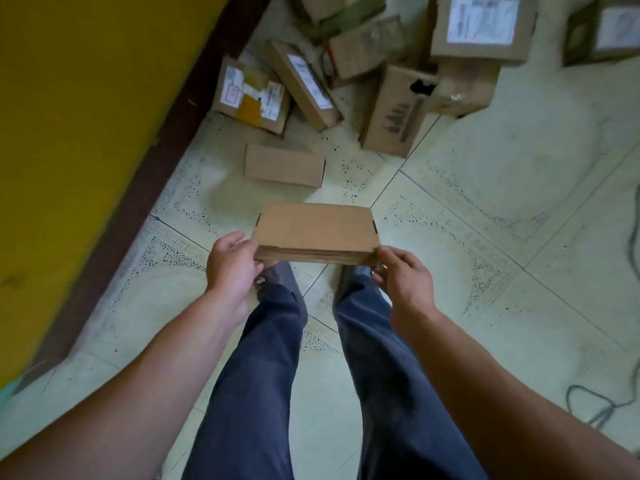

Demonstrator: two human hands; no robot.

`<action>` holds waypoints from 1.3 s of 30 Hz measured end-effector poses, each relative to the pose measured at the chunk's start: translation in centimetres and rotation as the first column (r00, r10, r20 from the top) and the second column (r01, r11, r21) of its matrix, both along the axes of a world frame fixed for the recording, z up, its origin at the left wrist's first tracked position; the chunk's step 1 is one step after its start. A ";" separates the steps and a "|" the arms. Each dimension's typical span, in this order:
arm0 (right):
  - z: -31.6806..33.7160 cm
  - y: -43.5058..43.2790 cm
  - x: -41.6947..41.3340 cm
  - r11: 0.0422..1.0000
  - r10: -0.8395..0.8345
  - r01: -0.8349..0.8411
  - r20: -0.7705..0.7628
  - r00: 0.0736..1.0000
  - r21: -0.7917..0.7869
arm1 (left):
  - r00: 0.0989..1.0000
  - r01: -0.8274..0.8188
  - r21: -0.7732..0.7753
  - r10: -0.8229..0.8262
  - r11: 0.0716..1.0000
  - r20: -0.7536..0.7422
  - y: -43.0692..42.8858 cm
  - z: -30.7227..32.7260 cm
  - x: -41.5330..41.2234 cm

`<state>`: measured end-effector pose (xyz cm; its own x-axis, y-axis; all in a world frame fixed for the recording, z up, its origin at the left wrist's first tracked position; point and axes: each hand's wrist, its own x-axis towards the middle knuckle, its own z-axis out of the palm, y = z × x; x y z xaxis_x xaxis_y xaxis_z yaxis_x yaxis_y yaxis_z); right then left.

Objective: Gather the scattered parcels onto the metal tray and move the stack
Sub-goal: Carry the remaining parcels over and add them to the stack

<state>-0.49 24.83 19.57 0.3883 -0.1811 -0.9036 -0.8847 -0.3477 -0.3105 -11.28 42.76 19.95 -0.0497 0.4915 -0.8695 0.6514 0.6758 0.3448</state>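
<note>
I hold a flat brown cardboard parcel (315, 230) level above the floor, in front of my legs. My left hand (233, 263) grips its near left corner, and my right hand (401, 275) grips its near right corner. A small plain parcel (284, 165) lies on the tiles just beyond it. Farther back, several labelled cardboard parcels lie in a loose heap (374, 74); one with white and yellow labels (251, 95) sits by the wall. No metal tray is in view.
A yellow wall (86, 116) with a dark brown skirting (152, 174) runs along the left. The floor is pale patterned tile (502, 237). A grey cable (599, 407) curls on the floor at the right edge. My legs in blue trousers stand below the parcel.
</note>
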 end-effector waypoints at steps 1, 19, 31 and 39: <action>1.6 0.1 0.2 1.000 -0.008 0.007 0.019 1.000 0.020 | 0.999 -0.013 -0.010 0.013 1.000 0.037 0.3 1.6 0.1; 35.7 2.3 1.5 0.910 0.045 -0.214 0.427 0.903 0.356 | 0.877 -0.015 0.084 -0.027 0.996 0.480 3.4 33.3 -3.5; 41.7 2.2 -0.1 0.785 0.257 -0.471 0.481 0.838 0.402 | 0.819 -0.242 0.184 0.099 0.953 0.565 0.7 39.6 -9.2; 42.7 1.7 1.1 0.570 0.512 -0.689 0.461 0.724 0.448 | 0.751 -0.574 0.230 0.392 0.786 0.531 -9.0 42.2 -13.2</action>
<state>0.57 26.50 62.31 0.4359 0.6764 -0.5937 -0.3910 -0.4519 -0.8018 -24.47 33.72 62.18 -0.0344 0.7820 -0.6223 -0.0115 0.6223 0.7827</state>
